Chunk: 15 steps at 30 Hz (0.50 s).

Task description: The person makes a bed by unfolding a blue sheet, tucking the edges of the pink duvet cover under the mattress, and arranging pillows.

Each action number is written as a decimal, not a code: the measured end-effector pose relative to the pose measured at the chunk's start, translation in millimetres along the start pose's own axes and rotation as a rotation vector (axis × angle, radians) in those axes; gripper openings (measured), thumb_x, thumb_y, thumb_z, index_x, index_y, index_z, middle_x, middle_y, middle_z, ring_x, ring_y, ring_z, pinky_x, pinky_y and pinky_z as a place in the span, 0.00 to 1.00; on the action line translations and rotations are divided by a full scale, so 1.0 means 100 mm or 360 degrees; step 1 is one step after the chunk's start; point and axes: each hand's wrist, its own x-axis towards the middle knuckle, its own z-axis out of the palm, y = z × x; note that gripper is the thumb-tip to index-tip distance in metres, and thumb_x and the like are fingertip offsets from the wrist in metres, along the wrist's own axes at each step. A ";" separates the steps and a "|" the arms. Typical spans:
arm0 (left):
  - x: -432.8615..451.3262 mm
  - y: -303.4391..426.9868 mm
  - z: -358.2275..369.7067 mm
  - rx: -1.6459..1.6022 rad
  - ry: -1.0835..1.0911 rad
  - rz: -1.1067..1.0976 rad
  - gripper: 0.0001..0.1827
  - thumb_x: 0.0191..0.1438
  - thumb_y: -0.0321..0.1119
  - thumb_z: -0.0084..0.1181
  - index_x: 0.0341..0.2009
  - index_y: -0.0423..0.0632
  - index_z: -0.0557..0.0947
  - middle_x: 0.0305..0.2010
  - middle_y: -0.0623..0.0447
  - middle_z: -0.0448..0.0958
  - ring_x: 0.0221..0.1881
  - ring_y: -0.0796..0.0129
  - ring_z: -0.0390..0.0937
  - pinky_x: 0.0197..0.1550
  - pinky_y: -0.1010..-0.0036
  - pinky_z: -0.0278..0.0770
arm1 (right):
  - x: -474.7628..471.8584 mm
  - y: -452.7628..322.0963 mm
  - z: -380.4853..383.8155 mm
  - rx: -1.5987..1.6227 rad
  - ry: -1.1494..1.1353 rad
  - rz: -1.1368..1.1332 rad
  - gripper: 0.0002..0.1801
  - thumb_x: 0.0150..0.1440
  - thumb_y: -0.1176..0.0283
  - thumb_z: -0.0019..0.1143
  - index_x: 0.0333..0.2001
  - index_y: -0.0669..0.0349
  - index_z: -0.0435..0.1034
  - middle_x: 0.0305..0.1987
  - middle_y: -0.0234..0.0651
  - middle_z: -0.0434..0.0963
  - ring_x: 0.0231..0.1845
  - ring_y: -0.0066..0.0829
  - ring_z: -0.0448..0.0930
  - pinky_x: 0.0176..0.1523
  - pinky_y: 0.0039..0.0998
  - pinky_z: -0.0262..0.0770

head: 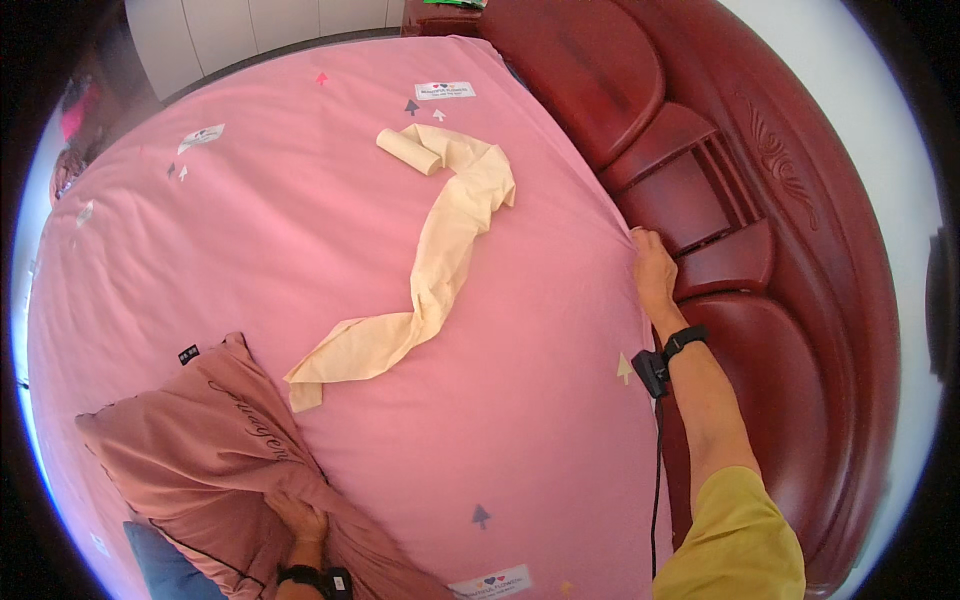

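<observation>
A pink fitted sheet (540, 315), printed with small arrows and patches, covers the bed before me. At its headboard side, my right hand (655, 262) has its fingers closed on the sheet's edge, which is drawn into a taut line there. My left hand (300, 516) presses on a dusty-rose pillow (202, 435) at the lower left; the pillow's folds hide part of its fingers. Across the middle of the bed winds a long, crumpled, cream-coloured strip (442, 247), with a rolled end (409, 151) towards the far side.
A dark red carved headboard (720, 195) runs along the right, close against the bed. Beneath the pillow a blue cloth item (161, 562) shows. A black cable (656, 480) hangs from the device on my right wrist. White cabinet doors (225, 34) stand beyond the bed.
</observation>
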 end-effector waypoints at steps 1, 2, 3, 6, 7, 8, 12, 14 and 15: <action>0.00 0.00 -0.04 -0.0007 -0.0018 -0.0019 0.43 0.50 0.50 0.40 0.62 0.40 0.40 0.63 0.29 0.39 0.61 0.28 0.38 0.59 0.38 0.32 | 0.01 -0.05 -0.07 -0.0247 -0.0149 -0.0138 0.16 0.48 0.78 0.45 0.44 0.56 0.67 0.39 0.39 0.71 0.35 0.41 0.73 0.36 0.39 0.68; 0.05 0.03 -0.06 -0.0032 -0.0046 -0.0032 0.43 0.50 0.51 0.40 0.62 0.40 0.40 0.63 0.29 0.38 0.62 0.28 0.38 0.59 0.38 0.32 | -0.01 0.01 -0.08 -0.0340 -0.0106 -0.0218 0.16 0.49 0.77 0.44 0.44 0.56 0.66 0.40 0.38 0.70 0.36 0.40 0.72 0.36 0.38 0.68; 0.10 0.06 -0.08 -0.0065 -0.0073 -0.0048 0.43 0.50 0.51 0.40 0.62 0.40 0.40 0.63 0.29 0.38 0.62 0.28 0.38 0.59 0.39 0.32 | -0.04 0.08 -0.06 -0.0432 -0.0063 -0.0300 0.16 0.50 0.77 0.42 0.45 0.55 0.65 0.41 0.37 0.69 0.37 0.39 0.71 0.35 0.37 0.67; 0.25 0.20 -0.26 -0.0199 -0.0231 -0.0188 0.44 0.51 0.52 0.39 0.62 0.39 0.40 0.64 0.29 0.37 0.62 0.29 0.37 0.60 0.39 0.31 | -0.13 -0.01 -0.12 -0.0373 0.0283 -0.0376 0.15 0.52 0.75 0.42 0.44 0.56 0.65 0.40 0.36 0.69 0.41 0.37 0.69 0.36 0.36 0.66; 0.32 0.25 -0.36 -0.0274 -0.0305 -0.0274 0.44 0.51 0.53 0.38 0.62 0.39 0.40 0.64 0.28 0.37 0.62 0.29 0.37 0.60 0.40 0.31 | -0.20 -0.12 -0.12 -0.0294 0.0433 -0.0372 0.14 0.52 0.74 0.42 0.44 0.56 0.66 0.39 0.36 0.70 0.41 0.37 0.69 0.36 0.36 0.65; 0.42 0.32 -0.47 -0.0360 -0.0390 -0.0368 0.44 0.51 0.53 0.38 0.62 0.39 0.40 0.64 0.28 0.36 0.62 0.29 0.37 0.60 0.40 0.31 | -0.31 -0.19 -0.03 -0.0123 0.0368 -0.0332 0.13 0.52 0.73 0.43 0.43 0.57 0.67 0.38 0.37 0.70 0.41 0.37 0.69 0.38 0.36 0.65; 0.66 0.53 -0.88 -0.0480 -0.0628 -0.0586 0.44 0.51 0.55 0.37 0.62 0.39 0.40 0.64 0.28 0.35 0.63 0.30 0.36 0.60 0.41 0.31 | -0.92 -0.80 0.21 0.0843 0.0024 0.0425 0.14 0.51 0.68 0.50 0.42 0.59 0.69 0.37 0.38 0.69 0.44 0.37 0.68 0.47 0.37 0.61; 0.70 0.59 -0.97 -0.0437 -0.0657 -0.0540 0.44 0.52 0.55 0.37 0.62 0.38 0.41 0.64 0.27 0.36 0.63 0.30 0.36 0.60 0.41 0.30 | -1.19 -0.98 0.25 0.0812 0.0044 0.0664 0.16 0.49 0.65 0.54 0.42 0.58 0.70 0.37 0.36 0.69 0.45 0.35 0.67 0.50 0.39 0.58; 0.67 0.57 -0.92 -0.0383 -0.0539 -0.0457 0.43 0.52 0.54 0.37 0.62 0.38 0.42 0.64 0.27 0.36 0.63 0.30 0.36 0.60 0.41 0.30 | -1.30 -1.07 0.24 0.0629 0.0050 0.0681 0.16 0.48 0.64 0.56 0.41 0.57 0.71 0.36 0.35 0.69 0.46 0.34 0.66 0.50 0.41 0.57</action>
